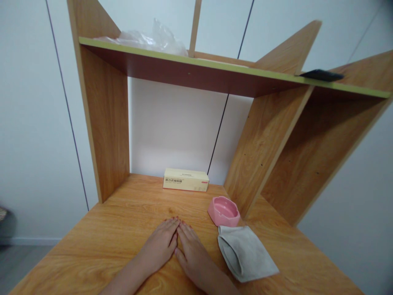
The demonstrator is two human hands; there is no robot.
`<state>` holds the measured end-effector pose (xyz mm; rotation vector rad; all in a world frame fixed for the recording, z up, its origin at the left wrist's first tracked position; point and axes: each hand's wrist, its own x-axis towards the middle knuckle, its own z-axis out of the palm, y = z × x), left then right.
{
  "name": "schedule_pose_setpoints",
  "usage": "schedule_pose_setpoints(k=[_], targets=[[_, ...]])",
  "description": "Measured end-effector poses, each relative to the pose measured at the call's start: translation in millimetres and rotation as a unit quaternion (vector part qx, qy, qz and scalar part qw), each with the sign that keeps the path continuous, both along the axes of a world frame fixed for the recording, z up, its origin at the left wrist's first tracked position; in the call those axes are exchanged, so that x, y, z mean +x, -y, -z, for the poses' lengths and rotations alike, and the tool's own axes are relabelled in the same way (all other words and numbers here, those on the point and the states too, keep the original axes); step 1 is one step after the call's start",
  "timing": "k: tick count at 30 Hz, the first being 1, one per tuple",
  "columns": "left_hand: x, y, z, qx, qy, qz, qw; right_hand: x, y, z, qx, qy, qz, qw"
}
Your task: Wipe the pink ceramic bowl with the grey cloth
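Left hand: released, palm down on the wooden desktop, fingers straight and angled inward. Right hand: same state, flat and released, mirrored. On my head feed the fingertips meet in a shallow peak near the middle of the desk; thumbs sit close together below (can't tell from my end whether they touch).

Nearest item to the right hand is the grey cloth, folded, lying to its right and apart from it, fold bulging open on the side facing the hand. Just beyond the cloth I have the pink ashtray, upright, faceted sides, notches in the rim. Cloth's far edge is right at its base; I can't confirm contact.

Further back, centred: cream box, lying long side across, dark printed characters on the front, small red label at its right end. White wall behind it.

Overhead I see a shelf with a pale green front edge, carrying a crumpled clear plastic bag on the left and a dark flat object on the right. Wooden side panel stands at desk left.
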<state>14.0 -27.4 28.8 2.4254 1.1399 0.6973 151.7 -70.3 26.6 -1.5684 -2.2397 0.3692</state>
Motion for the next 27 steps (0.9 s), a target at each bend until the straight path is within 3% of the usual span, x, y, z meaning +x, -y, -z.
schedule_pose_setpoints(k=[18, 27], targets=[[0.1, -3.1, 3.0, 0.005, -0.063, 0.013, 0.998, 0.5, -0.8, 1.3, -0.006, -0.004, -0.002, 1.000], [-1.3, -2.3, 4.9, 0.019, -0.045, 0.008, 0.999, 1.7, -1.5, 5.9, 0.014, -0.004, -0.007, 1.000]])
